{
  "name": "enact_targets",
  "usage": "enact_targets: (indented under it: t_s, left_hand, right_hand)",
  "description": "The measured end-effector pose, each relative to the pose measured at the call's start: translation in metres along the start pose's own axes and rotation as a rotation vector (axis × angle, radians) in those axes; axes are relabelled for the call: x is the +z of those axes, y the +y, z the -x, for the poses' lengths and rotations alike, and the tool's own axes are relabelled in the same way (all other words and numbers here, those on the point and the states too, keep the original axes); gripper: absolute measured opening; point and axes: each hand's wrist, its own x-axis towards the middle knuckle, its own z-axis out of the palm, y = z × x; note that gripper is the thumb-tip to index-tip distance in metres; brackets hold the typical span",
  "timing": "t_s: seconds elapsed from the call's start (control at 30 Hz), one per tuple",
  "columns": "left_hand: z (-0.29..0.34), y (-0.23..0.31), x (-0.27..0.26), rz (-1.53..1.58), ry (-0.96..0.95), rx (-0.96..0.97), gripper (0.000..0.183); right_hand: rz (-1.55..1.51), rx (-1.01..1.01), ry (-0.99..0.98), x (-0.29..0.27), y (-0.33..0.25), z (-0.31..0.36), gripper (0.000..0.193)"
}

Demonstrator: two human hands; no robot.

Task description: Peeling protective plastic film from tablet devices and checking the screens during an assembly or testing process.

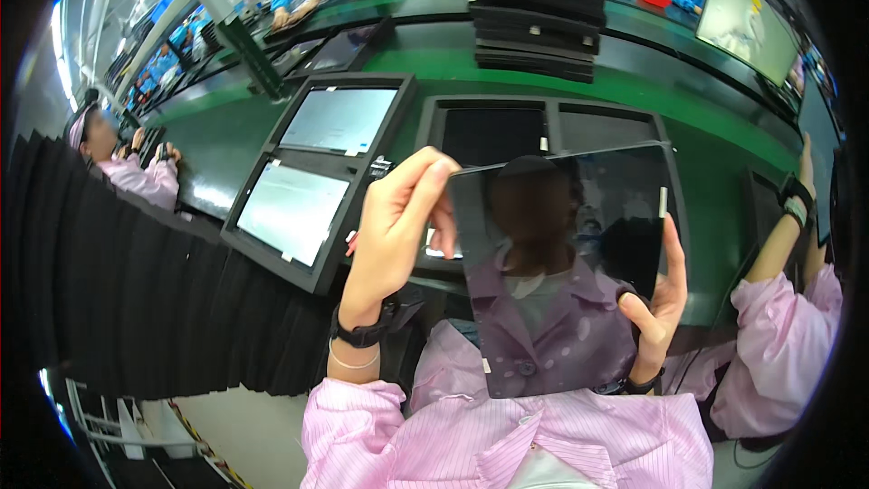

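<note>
The person holds a dark glass panel (561, 263) up in front of them with both hands, above the near edge of the green belt (715, 154). The left hand (394, 222) grips the panel's left edge near the top corner, with the fingers (425, 183) curled over it. The right hand (661, 299) holds the right edge lower down, with the thumb on the front and one finger pointing up along the side. The panel is shiny like a mirror and shows a pink coat in it. It stands almost upright and leans a little to one side. Just behind the left hand lies a black tray (317, 177) with two pale screens in it, one behind the other. Behind the panel sits another black tray (543, 122) with dark slots. Farther back on the belt is a stack (539, 14) of black trays. On the left runs a long row of black sheets (136, 290) standing on edge. A co-worker's pink sleeve (778, 344) is at the right, well apart from the panel. More people in blue coats work at the far side.
</note>
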Motion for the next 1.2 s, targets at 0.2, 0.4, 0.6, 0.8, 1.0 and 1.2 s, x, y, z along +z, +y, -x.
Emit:
enact_targets:
  t_s: [0.2,0.4,0.6,0.8,1.0,1.2]
  left_hand:
    - [0.018,0.022,-0.015,-0.088,0.027,0.133,0.022]
    - [0.046,0.045,-0.001,0.276,0.021,0.509,0.031]
    - [0.054,0.058,0.047,0.28,-0.351,0.613,0.024]
    - [0.059,0.038,0.1,0.074,-0.381,0.251,0.021]
    - [0.059,0.009,0.09,0.065,-0.164,0.166,0.025]
    - [0.075,-0.004,0.082,0.162,-0.076,0.017,0.021]
  right_hand:
    - [-0.111,0.114,-0.081,0.0,-0.001,0.002,0.07]
    - [-0.091,0.187,-0.21,0.019,-0.003,-0.003,0.019]
    - [-0.295,0.299,-0.038,0.055,0.013,-0.024,0.039]
    - [-1.258,0.486,-0.588,0.063,0.033,-0.039,0.041]
    - [-1.28,0.369,-0.618,0.179,0.074,-0.093,0.041]
    - [-1.34,0.275,-0.726,0.134,0.073,-0.076,0.042]
